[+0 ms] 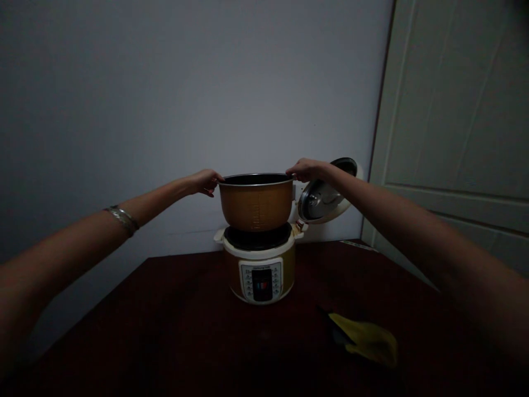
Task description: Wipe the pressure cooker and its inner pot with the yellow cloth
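My left hand point(205, 182) pinches the left rim of a golden inner pot point(257, 204) with a dark inside. On the opposite rim, my right hand point(303, 170) grips the same pot. Held level, the pot hangs just above the round opening of a white and gold electric pressure cooker point(262, 273). The cooker's lid point(326, 198) is swung up to the right, partly behind my right forearm. Its front carries a button panel with a small display. Whether the pot's base touches the cooker is hard to make out.
The cooker stands on a dark red table point(182, 314) against a pale wall point(198, 82). A yellow and dark cloth-like item point(367, 339) lies at the front right. Beyond the table on the right is a pale door point(454, 121).
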The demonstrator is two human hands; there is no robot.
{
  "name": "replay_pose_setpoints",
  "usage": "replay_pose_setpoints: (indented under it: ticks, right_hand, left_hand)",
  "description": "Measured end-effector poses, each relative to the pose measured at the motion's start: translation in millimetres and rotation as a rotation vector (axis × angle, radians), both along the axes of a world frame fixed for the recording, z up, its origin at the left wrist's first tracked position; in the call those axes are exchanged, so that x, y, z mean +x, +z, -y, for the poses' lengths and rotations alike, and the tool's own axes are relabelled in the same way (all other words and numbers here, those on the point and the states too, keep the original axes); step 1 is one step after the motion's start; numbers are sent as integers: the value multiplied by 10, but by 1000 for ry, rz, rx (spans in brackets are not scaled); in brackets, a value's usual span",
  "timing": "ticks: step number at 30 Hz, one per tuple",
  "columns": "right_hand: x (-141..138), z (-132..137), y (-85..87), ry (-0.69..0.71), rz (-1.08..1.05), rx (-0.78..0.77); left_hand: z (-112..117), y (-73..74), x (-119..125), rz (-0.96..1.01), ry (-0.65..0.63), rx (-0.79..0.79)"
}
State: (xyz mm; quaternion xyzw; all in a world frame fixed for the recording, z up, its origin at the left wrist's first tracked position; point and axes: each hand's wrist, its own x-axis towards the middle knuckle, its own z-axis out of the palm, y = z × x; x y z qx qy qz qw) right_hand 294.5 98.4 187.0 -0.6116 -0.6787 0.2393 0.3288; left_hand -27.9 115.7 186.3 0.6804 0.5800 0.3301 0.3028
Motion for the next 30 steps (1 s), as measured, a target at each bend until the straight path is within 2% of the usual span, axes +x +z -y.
replay_pose_setpoints:
  ticks: [5,12,21,30]
  right_hand:
    - [22,-208,-190,-3,2,-20]
    - [17,-328,-402,-2,17,-48]
    - [1,-326,-535,35,74,-85]
    - [-24,-414,-666,60,137,-138]
  left_hand:
    - [-225,-190,12,117,16,-79]
    - [-334,-434,72,129,33,-114]
    - [-451,-604,62,32,31,-151]
    - [-564,-754,11,-46,-42,-166]
